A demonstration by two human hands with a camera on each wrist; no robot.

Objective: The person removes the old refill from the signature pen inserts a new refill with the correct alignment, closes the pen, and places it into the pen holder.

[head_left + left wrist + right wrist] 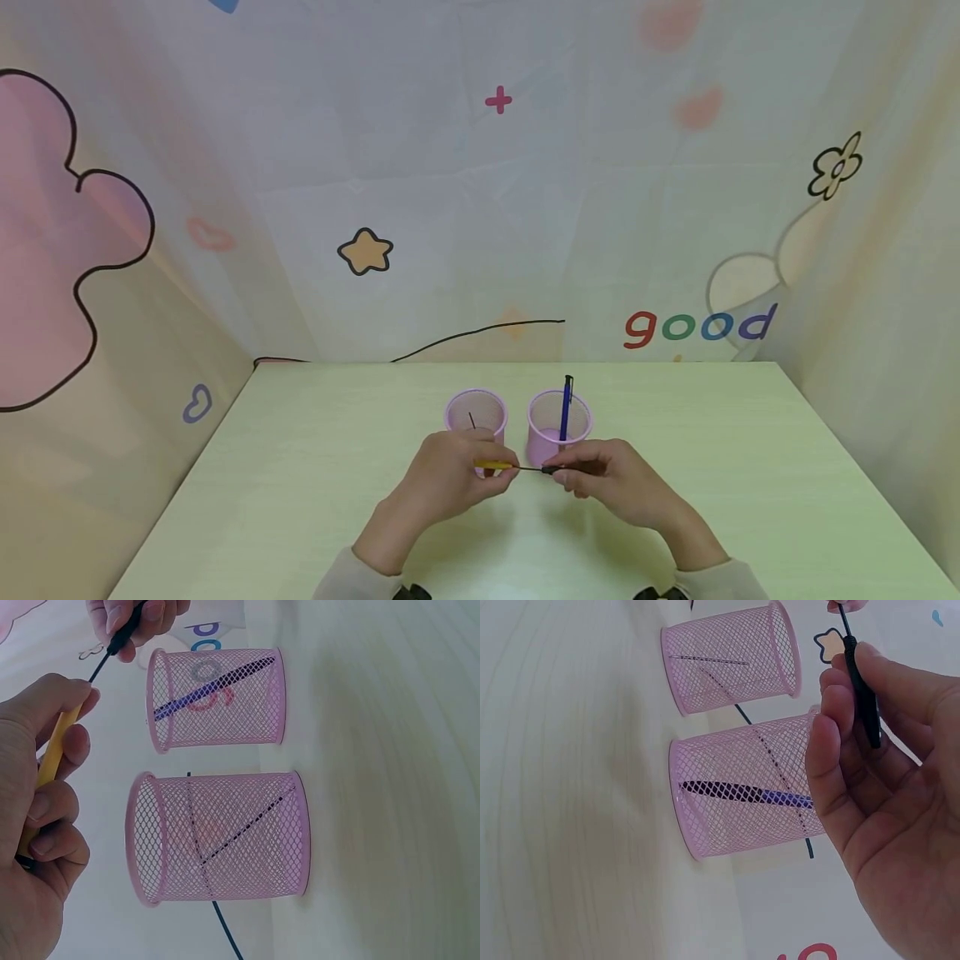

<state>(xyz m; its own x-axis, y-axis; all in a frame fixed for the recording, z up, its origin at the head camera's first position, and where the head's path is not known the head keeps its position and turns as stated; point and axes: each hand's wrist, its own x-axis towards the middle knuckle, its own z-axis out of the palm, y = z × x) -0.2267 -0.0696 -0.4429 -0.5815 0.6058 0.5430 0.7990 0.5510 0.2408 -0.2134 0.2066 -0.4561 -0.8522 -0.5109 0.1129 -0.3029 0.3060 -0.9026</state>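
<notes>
Two pink mesh pen cups stand side by side on the table, just beyond the hands. My left hand (450, 475) grips the yellow barrel (492, 465) of a pen. Opposite it, my right hand (626, 485) pinches the pen's black front section (865, 697) between thumb and fingers. A thin dark refill (529, 468) bridges the gap between these two parts. The left cup (154, 847) holds a thin dark rod (472, 421), which leans inside. In the right cup (535, 429) a blue pen (566, 408) with a black end stands tilted.
The pale green tabletop (315, 433) spreads out around the cups and hands. A printed curtain (450, 192) hangs behind the table's back edge and along both sides. Sleeve cuffs and dark wrist straps show at the bottom of the head view.
</notes>
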